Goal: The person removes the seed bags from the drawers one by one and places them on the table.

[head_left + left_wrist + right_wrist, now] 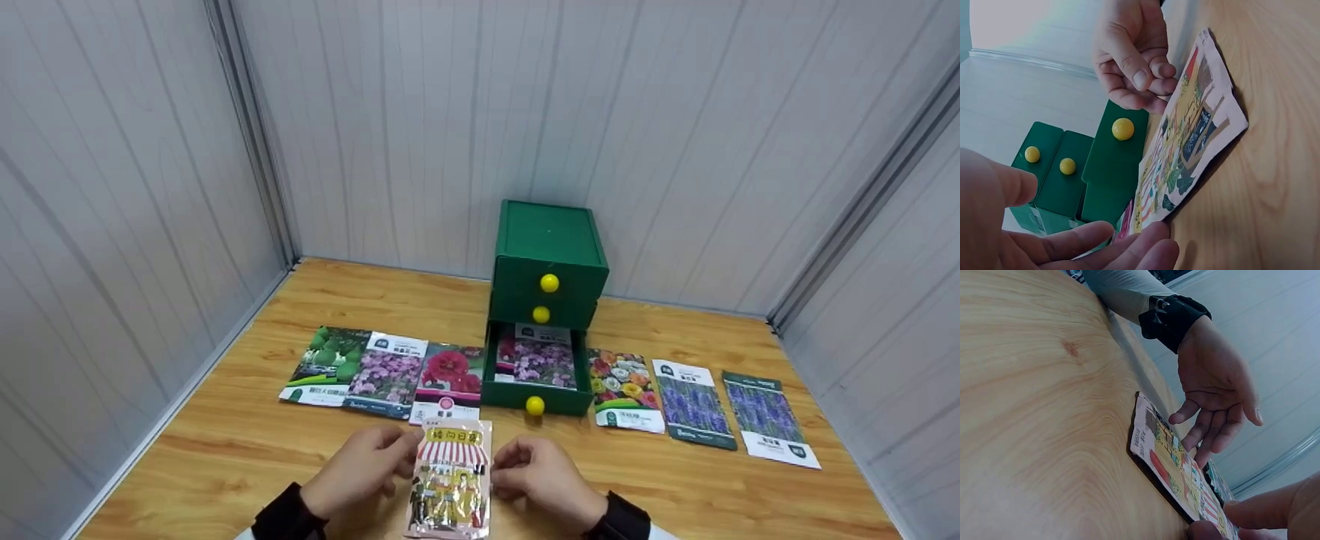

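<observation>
A pink seed packet [450, 480] with a red-and-white striped awning print lies on the wooden table between the two hands. My left hand [367, 465] is at its left edge, fingers loosely extended, with fingertips close to the packet in the left wrist view. On the opposite side my right hand [544, 480] has its fingertips by the right edge, fingers relaxed and slightly bent. Neither hand visibly grips the packet. Behind it, a green drawer cabinet [551, 232] has its bottom drawer [510, 397] pulled out, with purple and pink flower packets [540, 364] inside.
Left of the drawer lie a green fruit packet [330, 364], a purple flower packet [382, 375] and a red flower packet [450, 375]. To its right are a multicoloured flower packet [622, 386] and two lavender-coloured packets [694, 409]. Panel walls [420, 135] enclose the table.
</observation>
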Motion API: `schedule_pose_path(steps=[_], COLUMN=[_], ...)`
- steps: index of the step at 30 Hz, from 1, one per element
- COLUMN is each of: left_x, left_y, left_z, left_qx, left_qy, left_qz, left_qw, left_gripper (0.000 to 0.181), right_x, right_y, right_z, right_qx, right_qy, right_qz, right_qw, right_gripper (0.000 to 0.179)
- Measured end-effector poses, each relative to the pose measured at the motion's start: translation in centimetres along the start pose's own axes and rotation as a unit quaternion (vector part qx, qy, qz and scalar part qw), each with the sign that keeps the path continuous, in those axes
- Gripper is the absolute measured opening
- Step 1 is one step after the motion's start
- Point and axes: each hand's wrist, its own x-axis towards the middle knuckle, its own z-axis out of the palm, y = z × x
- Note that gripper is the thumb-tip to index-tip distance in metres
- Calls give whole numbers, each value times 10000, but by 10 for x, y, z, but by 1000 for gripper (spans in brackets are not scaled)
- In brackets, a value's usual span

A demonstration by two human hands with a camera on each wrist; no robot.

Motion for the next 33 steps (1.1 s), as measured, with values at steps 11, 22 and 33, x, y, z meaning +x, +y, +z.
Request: schedule_pose_path(steps=[11,22,33], left_x=[4,9,7], left_y=[4,1,5], left_z=[-1,-6,-8], left_qx=[258,159,184], left_qy=[50,160,170], left_qz=[-32,-262,-501], left_qw=[9996,9994,9984], left_gripper=[56,60,58], right_x=[9,8,4], right_y=[-4,-5,-9], right_z=[-2,-2,-6], right_qx=[-218,-207,-486], right_qy=[7,-56,-335], right_qz=[166,75,176], right_qw=[9996,9997,9981], right_gripper=[25,22,15])
